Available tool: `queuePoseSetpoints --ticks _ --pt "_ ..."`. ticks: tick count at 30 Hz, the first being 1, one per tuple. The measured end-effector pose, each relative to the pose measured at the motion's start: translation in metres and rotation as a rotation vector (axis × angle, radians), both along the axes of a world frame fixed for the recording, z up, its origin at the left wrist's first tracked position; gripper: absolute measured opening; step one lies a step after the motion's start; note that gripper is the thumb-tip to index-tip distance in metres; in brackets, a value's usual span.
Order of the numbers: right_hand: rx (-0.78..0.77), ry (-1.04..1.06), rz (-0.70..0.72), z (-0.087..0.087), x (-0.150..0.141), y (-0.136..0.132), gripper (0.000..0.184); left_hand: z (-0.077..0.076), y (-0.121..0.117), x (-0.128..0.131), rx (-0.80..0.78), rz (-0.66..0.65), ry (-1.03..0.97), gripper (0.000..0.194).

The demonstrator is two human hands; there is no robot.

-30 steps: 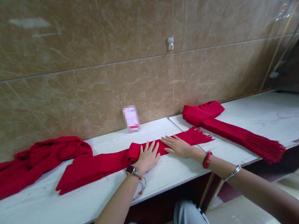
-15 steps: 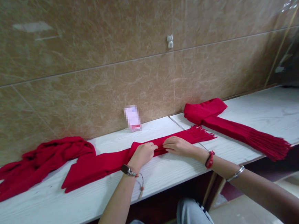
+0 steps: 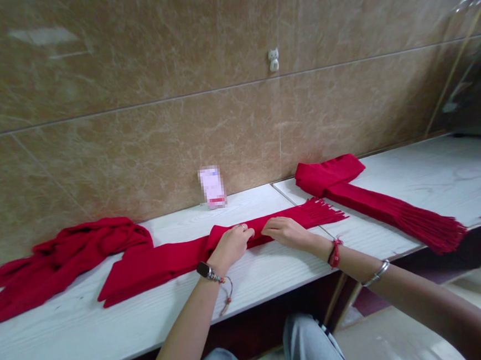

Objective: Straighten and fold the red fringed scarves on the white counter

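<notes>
A long red scarf (image 3: 158, 267) lies folded lengthwise along the white table, its fringe pointing right. Around its middle, where part of it folds over, my left hand (image 3: 232, 245) has its fingers curled closed on the cloth. My right hand (image 3: 285, 231) is just to the right, fingertips bent down and pinched on the same scarf's upper layer. The fingertips of both hands are partly hidden. To the left rests a second red scarf (image 3: 91, 244), loosely crumpled. On the right a third red scarf (image 3: 375, 200) is folded at an angle, its fringe hanging at the front edge.
The white tabletop (image 3: 87, 347) runs along a brown marbled wall (image 3: 137, 143). A pale, blurred-out phone-like object (image 3: 213, 187) leans against the wall. A small white cat-shaped hook (image 3: 273, 60) sits higher up. My knees (image 3: 309, 344) are below the table's front edge.
The view has tilted down or shifted very slightly. Both hands stay at the scarf's middle, with the right fingers drawn a little more together.
</notes>
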State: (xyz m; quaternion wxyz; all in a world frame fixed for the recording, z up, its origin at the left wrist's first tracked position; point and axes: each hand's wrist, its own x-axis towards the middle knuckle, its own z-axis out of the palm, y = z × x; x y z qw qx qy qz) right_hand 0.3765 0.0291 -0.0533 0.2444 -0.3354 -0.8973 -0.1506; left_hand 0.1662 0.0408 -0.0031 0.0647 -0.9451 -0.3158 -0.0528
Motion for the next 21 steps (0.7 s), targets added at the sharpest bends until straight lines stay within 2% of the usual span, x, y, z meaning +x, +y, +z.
queuePoseSetpoints --ticks 9,15,21 --pt "-0.200 0.114 0.109 -0.006 0.009 0.004 0.035 -0.001 0.002 -0.001 -0.067 -0.042 -0.072 0.030" --pt "-0.307 0.114 0.136 -0.010 0.012 0.003 0.043 -0.003 0.008 -0.004 -0.290 -0.085 -0.124 0.039" --pt "-0.359 0.138 0.113 -0.006 0.013 -0.003 0.044 -0.001 0.012 -0.012 -0.351 -0.111 -0.109 0.040"
